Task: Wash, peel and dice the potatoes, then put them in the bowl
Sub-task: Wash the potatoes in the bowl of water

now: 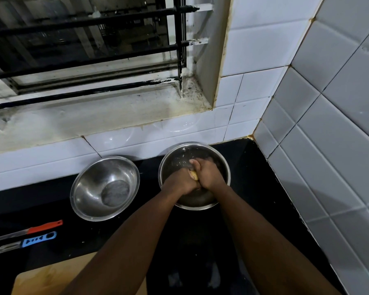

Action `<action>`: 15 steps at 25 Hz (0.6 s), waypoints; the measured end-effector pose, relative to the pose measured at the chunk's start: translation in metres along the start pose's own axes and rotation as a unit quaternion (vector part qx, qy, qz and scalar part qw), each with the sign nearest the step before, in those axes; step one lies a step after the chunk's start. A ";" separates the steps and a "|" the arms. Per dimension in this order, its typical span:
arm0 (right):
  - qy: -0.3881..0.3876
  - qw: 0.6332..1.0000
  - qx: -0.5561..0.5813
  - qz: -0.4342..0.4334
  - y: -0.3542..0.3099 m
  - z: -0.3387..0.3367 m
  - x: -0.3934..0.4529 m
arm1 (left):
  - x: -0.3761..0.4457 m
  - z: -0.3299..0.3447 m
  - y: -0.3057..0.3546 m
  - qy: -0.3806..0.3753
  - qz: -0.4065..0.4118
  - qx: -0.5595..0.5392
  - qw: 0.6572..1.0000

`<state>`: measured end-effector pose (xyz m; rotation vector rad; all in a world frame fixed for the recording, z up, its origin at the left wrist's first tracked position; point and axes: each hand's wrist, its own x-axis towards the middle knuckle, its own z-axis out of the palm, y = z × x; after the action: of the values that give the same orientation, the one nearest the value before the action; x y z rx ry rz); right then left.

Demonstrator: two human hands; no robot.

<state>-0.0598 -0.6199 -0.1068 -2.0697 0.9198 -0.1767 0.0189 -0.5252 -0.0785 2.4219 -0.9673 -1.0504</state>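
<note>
Cutting board [51, 275]: a pale wooden corner is seen at the bottom left edge, lying on the black counter [254, 188].
Forearms: both are stretched forward from the bottom edge, converging over the right-hand bowl.
Peeler [26, 241]: a blue-handled tool is laid on the counter at the left, just beyond the board.
Knife [28, 229]: an orange-handled blade is laid just behind the peeler, roughly parallel to it.
Empty bowl [104, 188]: a steel bowl is set left of the hands, well apart from them, tilted slightly toward the camera.
Water bowl [226, 167]: a steel bowl holding water is placed near the tiled corner, just right of the empty one.
Left hand [179, 180]: its fingers are curled round the potato from the left.
Right hand [209, 173]: it is wrapped over the potato from the right, thumb across the top.
Potato [193, 175]: only a small yellow-brown patch is shown, pressed between the two hands inside the water bowl.
Tiled wall [264, 50]: white tiles rise behind the bowls.
Window bars [83, 22]: dark bars are seen farthest off, above a stained sill.
</note>
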 end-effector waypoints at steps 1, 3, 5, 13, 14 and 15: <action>-0.003 1.000 -0.002 -0.003 0.001 0.000 0.000 | -0.001 0.001 0.001 -0.004 0.004 0.005 1.000; 0.002 1.000 -0.004 -0.018 0.002 0.001 0.001 | -0.003 0.002 0.000 -0.004 0.017 0.018 1.000; 0.009 1.000 -0.005 -0.027 0.002 0.000 0.002 | -0.009 -0.003 0.003 -0.006 0.016 0.026 1.000; 0.039 0.999 -0.001 -0.033 -0.007 0.000 -0.005 | -0.009 -0.010 0.002 0.000 -0.018 0.019 1.000; 0.037 0.998 0.015 -0.042 -0.008 -0.001 -0.006 | -0.008 -0.011 0.002 -0.008 -0.016 0.009 1.000; 0.033 0.998 0.029 -0.049 -0.008 0.000 -0.006 | -0.009 -0.012 0.002 -0.017 -0.009 0.004 1.000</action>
<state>-0.0602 -0.6130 -0.0996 -2.0656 0.8439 -0.3224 0.0219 -0.5201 -0.0645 2.4305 -0.9639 -1.0983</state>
